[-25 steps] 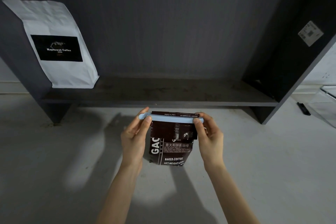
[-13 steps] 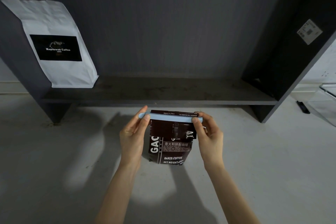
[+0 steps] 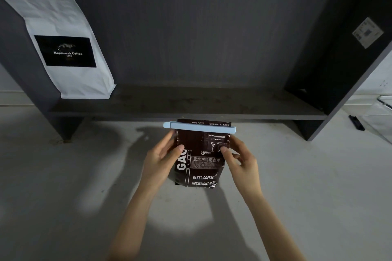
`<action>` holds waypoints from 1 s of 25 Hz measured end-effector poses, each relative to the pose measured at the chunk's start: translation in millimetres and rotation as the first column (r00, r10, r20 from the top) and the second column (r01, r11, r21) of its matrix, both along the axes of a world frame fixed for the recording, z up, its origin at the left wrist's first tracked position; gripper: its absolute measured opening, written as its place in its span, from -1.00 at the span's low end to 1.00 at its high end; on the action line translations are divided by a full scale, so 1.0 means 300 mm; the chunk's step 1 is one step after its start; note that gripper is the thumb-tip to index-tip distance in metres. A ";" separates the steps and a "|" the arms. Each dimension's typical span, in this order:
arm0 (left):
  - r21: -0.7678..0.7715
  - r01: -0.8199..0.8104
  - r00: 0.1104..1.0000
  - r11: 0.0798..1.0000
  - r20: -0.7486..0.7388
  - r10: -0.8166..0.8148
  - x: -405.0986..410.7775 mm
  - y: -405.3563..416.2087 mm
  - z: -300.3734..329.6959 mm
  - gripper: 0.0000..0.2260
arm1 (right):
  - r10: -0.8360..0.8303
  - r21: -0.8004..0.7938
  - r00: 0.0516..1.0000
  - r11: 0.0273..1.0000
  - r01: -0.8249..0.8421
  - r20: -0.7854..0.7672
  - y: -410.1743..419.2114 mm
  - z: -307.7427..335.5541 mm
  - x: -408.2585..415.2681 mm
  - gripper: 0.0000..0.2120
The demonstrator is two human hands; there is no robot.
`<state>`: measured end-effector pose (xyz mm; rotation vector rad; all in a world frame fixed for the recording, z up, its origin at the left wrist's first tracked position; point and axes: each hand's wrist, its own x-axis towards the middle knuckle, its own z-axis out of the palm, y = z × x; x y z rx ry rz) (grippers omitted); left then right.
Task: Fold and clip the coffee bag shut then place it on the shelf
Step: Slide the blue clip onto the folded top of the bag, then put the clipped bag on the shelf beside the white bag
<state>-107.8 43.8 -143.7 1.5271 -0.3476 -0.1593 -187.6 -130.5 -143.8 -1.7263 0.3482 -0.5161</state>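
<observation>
A dark brown coffee bag (image 3: 201,167) with white lettering stands upright on the pale surface in front of the shelf. Its top is folded over, and a long light-blue clip (image 3: 199,127) lies closed across the fold. My left hand (image 3: 162,158) grips the bag's left side, thumb on the front. My right hand (image 3: 241,160) grips the right side, thumb pressed on the glossy upper front. The dark grey shelf board (image 3: 191,106) runs just behind the bag.
A white coffee bag (image 3: 63,48) with a black label stands at the shelf's left end, leaning on the side panel. The shelf's right side panel (image 3: 350,59) carries a white sticker. A clear container (image 3: 384,121) and a small black object (image 3: 357,122) lie at far right.
Both hands have dropped from the ends of the blue clip to the sides of the bag. The clip stays closed on the folded top.
</observation>
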 end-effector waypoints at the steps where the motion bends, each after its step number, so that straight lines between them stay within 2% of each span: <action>1: 0.038 0.040 0.999 0.998 0.001 -0.040 0.001 0.007 -0.006 -0.59 | 0.023 -0.006 1.000 1.000 -0.024 -0.017 -0.002 -0.015 -0.006 -0.66; 4: 0.149 0.121 0.993 0.981 -0.032 -0.118 -0.007 0.024 -0.042 -0.57 | 0.082 -0.053 0.992 0.995 -0.087 -0.092 0.000 -0.060 -0.017 -0.56; 7: 0.280 0.147 0.989 0.949 -0.059 -0.136 -0.022 0.023 -0.077 -0.62 | 0.065 -0.090 0.986 0.993 -0.079 -0.153 0.012 -0.095 -0.019 -0.57; 9: 0.308 0.129 0.992 0.942 -0.044 -0.122 -0.018 0.021 -0.086 -0.64 | 0.053 -0.088 0.987 0.994 -0.067 -0.152 0.015 -0.102 -0.017 -0.59; 20: 0.244 -0.011 0.998 0.970 0.064 -0.005 -0.043 0.024 -0.066 -0.74 | -0.006 -0.127 0.993 0.992 -0.009 -0.117 0.038 -0.066 -0.005 -0.61; 25: 0.149 -0.048 0.997 0.988 0.070 0.037 0.019 0.069 0.044 -0.59 | 0.024 -0.151 0.999 0.988 -0.031 -0.047 0.060 0.042 0.074 -0.66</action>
